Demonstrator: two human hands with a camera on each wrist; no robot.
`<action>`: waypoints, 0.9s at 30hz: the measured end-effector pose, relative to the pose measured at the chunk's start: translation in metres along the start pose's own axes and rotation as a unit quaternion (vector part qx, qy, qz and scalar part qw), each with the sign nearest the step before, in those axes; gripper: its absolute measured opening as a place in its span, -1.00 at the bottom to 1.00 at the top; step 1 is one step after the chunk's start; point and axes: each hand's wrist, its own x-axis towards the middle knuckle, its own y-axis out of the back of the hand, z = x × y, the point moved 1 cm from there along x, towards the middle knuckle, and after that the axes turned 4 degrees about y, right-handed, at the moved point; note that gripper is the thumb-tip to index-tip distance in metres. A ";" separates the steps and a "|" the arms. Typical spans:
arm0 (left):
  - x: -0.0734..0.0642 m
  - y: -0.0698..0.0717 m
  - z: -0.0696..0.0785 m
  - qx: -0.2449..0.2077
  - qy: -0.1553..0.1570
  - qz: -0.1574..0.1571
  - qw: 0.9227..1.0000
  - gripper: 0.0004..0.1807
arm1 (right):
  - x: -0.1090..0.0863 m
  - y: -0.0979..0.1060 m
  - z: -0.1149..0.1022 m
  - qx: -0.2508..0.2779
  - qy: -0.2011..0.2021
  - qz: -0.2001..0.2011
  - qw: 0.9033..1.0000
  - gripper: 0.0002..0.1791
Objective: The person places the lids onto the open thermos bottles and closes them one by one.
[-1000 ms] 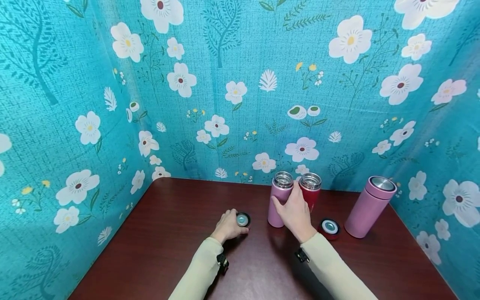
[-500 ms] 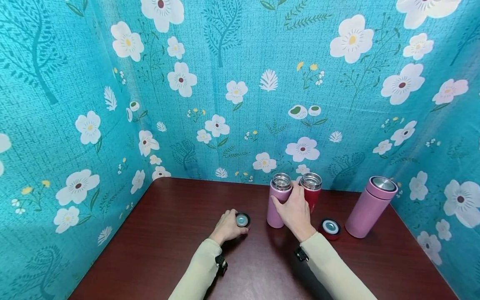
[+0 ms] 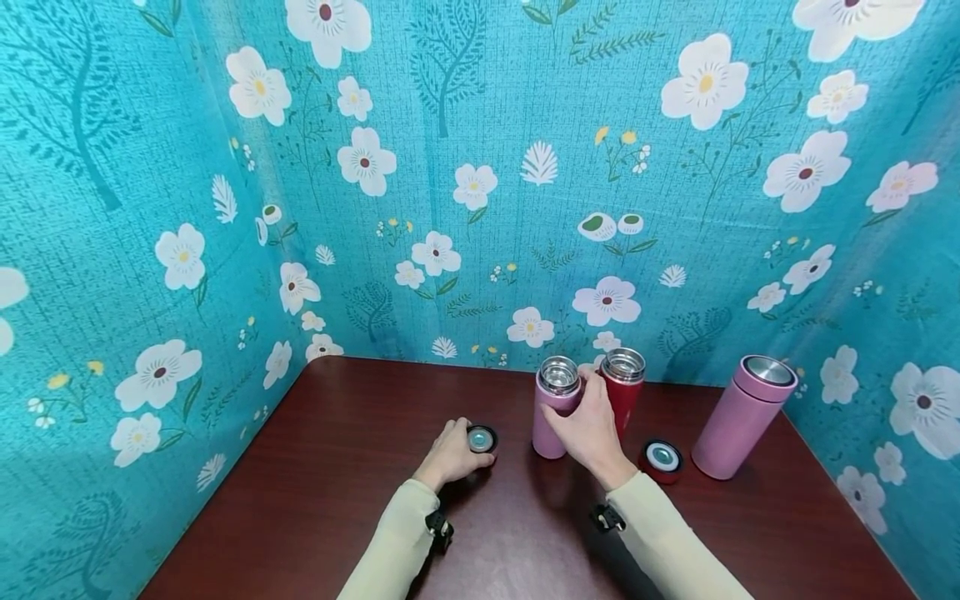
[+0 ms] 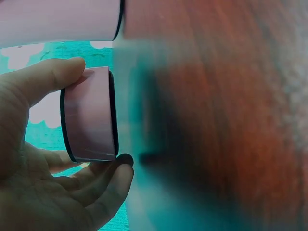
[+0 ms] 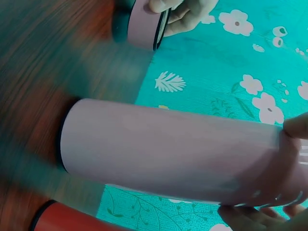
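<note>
My left hand (image 3: 452,454) pinches a pink flask lid (image 4: 89,115) between thumb and fingers, low at the tabletop, its steel-centred underside facing up in the head view. To its right, my right hand (image 3: 588,425) grips an uncapped pink vacuum flask (image 3: 551,429) near the top, thumb on the near side and fingers round the far side. The flask's steel neck (image 3: 558,375) is bare and its mouth faces up. In the right wrist view, the flask's body (image 5: 178,149) spans the frame. Close behind the fingers stands an uncapped red flask (image 3: 624,396).
A red flask lid (image 3: 662,460) lies underside up right of my right hand. Beyond it a larger pink flask (image 3: 742,421) stands with its lid on. The dark wooden table (image 3: 337,467) meets a flowered teal cloth (image 3: 450,317) at the back and sides.
The pink flask's top has shifted slightly left and towards me, with my right hand still round it. My left hand and the lid have drifted a little to the left.
</note>
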 end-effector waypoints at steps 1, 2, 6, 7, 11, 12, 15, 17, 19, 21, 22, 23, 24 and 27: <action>0.000 0.000 0.000 -0.004 0.001 0.001 1.000 -0.34 | 0.000 0.002 -0.001 0.008 -0.006 -0.007 1.000 -0.13; 0.000 0.001 0.000 -0.007 0.002 0.003 1.000 -0.34 | -0.001 0.003 -0.001 0.016 -0.012 -0.014 1.000 -0.13; -0.001 0.003 0.003 -0.024 -0.010 0.014 1.000 -0.34 | -0.004 0.009 -0.002 0.046 -0.025 -0.044 0.998 -0.10; -0.001 0.004 0.004 -0.030 -0.013 0.017 0.999 -0.34 | -0.006 0.011 -0.002 0.051 -0.024 -0.050 0.997 -0.10; -0.005 0.008 0.008 -0.056 -0.030 0.028 0.998 -0.33 | -0.012 0.016 0.000 0.069 -0.017 -0.066 0.995 -0.13; -0.006 0.009 0.008 -0.062 -0.034 0.029 0.997 -0.33 | -0.013 0.017 0.000 0.075 -0.015 -0.069 0.995 -0.15; -0.009 0.012 0.010 -0.070 -0.049 0.030 0.996 -0.30 | -0.019 0.023 0.000 0.080 -0.001 -0.075 0.994 -0.17; -0.011 0.015 0.012 -0.078 -0.055 0.031 0.995 -0.28 | -0.023 0.027 0.001 0.083 0.006 -0.078 0.994 -0.17; -0.014 0.018 0.013 -0.087 -0.063 0.033 0.994 -0.25 | -0.028 0.031 0.001 0.082 0.012 -0.081 0.993 -0.16; -0.018 0.021 0.016 -0.099 -0.069 0.036 0.992 -0.23 | -0.033 0.035 0.002 0.086 0.016 -0.086 0.992 -0.15; -0.019 0.022 0.017 -0.106 -0.072 0.038 0.991 -0.23 | -0.035 0.037 0.003 0.090 0.018 -0.089 0.992 -0.15; -0.021 0.024 0.018 -0.111 -0.075 0.040 0.990 -0.22 | -0.037 0.039 0.003 0.091 0.019 -0.091 0.991 -0.14; -0.023 0.026 0.019 -0.118 -0.079 0.042 0.989 -0.22 | -0.039 0.041 0.004 0.091 0.022 -0.092 0.991 -0.14; -0.027 0.032 0.025 -0.136 -0.090 0.048 0.985 -0.22 | -0.043 0.045 0.006 0.093 0.031 -0.092 0.991 -0.16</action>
